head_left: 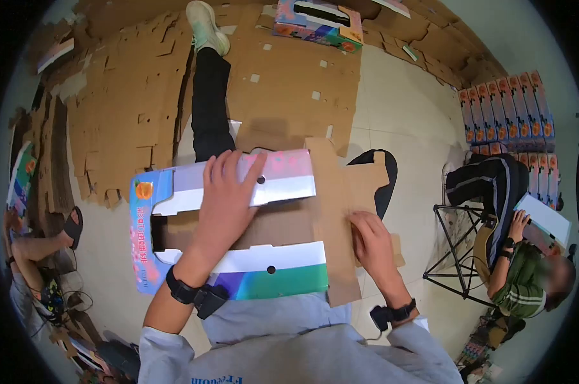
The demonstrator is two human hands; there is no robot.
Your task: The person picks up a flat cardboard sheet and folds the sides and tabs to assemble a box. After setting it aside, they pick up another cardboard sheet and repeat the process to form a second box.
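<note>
Touching box point(296, 281) | left hand point(227, 201), fingers spread | right hand point(374, 246) curled, seemingly at flap point(336, 243)

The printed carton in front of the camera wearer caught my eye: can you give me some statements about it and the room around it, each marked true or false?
1. The left hand rests on the printed carton. True.
2. The right hand is deep inside the carton's opening. False: it is outside, at the edge of the brown cardboard flap.
3. The outstretched leg ends in a light-coloured shoe. True.
4. The person at the right wears a red top. False: it is green with white stripes.
5. The row of cartons at the right shows orange fruit. True.
</note>
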